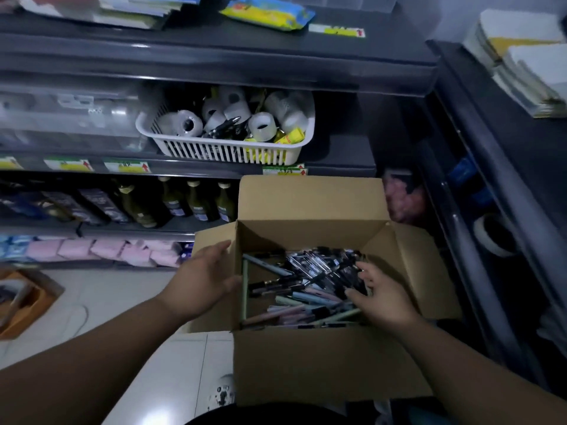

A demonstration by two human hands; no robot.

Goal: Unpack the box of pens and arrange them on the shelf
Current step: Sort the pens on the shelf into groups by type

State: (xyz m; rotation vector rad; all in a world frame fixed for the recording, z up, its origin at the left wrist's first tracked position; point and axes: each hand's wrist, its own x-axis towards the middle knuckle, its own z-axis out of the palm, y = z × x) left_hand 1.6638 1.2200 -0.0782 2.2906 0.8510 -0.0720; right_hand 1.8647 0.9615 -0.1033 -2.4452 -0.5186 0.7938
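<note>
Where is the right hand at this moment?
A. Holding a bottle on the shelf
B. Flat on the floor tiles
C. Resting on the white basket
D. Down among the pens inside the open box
D: the right hand is spread over the pens inside the open box.

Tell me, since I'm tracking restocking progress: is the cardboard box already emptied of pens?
No, the open cardboard box holds a loose pile of pens, with the right hand reaching into them.
</note>
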